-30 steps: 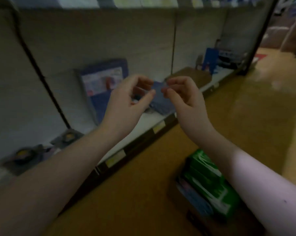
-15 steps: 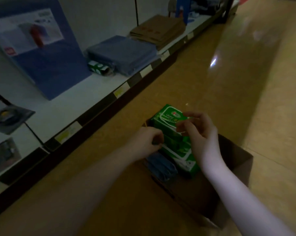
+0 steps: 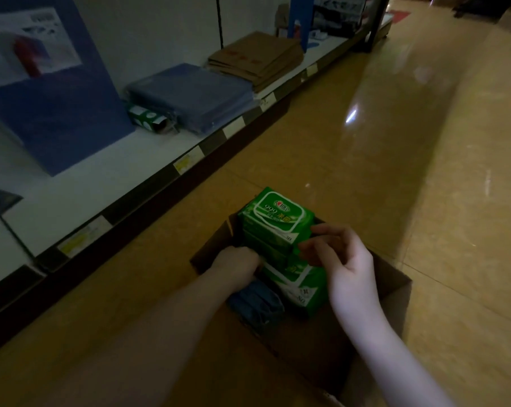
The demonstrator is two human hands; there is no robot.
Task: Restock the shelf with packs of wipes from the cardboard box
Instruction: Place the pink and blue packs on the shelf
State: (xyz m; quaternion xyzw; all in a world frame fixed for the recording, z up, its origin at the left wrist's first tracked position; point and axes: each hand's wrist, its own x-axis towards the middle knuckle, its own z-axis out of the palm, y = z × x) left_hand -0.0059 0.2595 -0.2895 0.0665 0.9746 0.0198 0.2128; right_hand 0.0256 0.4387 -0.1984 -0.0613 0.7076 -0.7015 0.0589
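An open cardboard box [image 3: 392, 292] stands on the floor below me. Green packs of wipes [image 3: 274, 218] are stacked in it, with dark blue packs [image 3: 257, 304] beside them on the left. My left hand [image 3: 236, 267] is curled against the left side of the green stack. My right hand [image 3: 341, 259] pinches the right edge of a green pack in the middle of the stack. The low white shelf [image 3: 107, 171] runs along the left, and one green pack [image 3: 144, 117] lies on it beside a blue stack [image 3: 192, 94].
On the shelf stand a big blue box [image 3: 45, 92] and a pile of brown envelopes [image 3: 260, 58]. Price labels [image 3: 188, 163] line the shelf edge. Glossy tan floor [image 3: 424, 171] spreads to the right.
A second ago both hands were up at the shelf with a blue pack. They dropped to the box, and since half a second ago they have closed tighter on the green stack.
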